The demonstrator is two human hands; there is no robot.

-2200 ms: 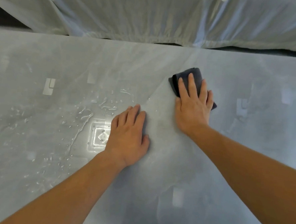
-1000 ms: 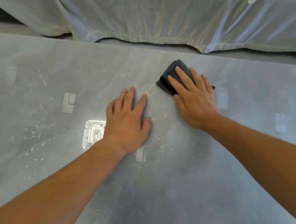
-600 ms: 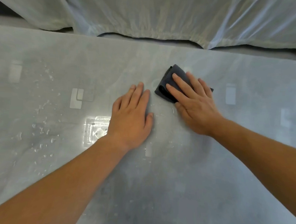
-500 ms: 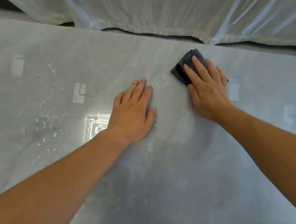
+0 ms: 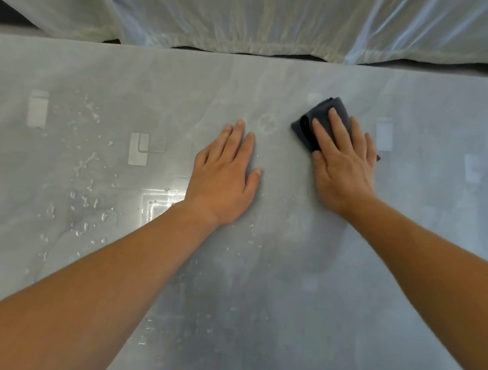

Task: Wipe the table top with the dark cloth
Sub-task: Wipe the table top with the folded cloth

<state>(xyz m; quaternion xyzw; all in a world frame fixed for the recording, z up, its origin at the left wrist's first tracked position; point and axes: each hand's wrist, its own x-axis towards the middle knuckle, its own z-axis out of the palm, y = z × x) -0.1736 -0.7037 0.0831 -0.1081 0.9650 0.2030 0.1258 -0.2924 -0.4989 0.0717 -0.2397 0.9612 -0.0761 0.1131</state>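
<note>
Pale sheeting hangs along the far edge of a grey, glossy desk that fills the view. Taking the cloth as the landmark: it lies folded on the desk, near the far edge, with the right hand flat on top of it, fingers spread and pressing down rather than curled round it, so part of the cloth shows past the fingertips. Left of the cloth, well apart from it, the left hand rests palm-down on the bare desk, fingers stretched out and holding nothing. Farther left of the cloth and nearer the person, water drops are scattered over the surface, around a bright glare patch.

The wiping looks part done, since the wet area lies untouched. To do it well, I would keep the palm flat so the whole fold bears on the desk, draw the cloth leftward in overlapping passes into the drops, and lift the left hand clear before the cloth reaches it. Pressing only with fingertips would likely leave streaks.
</note>
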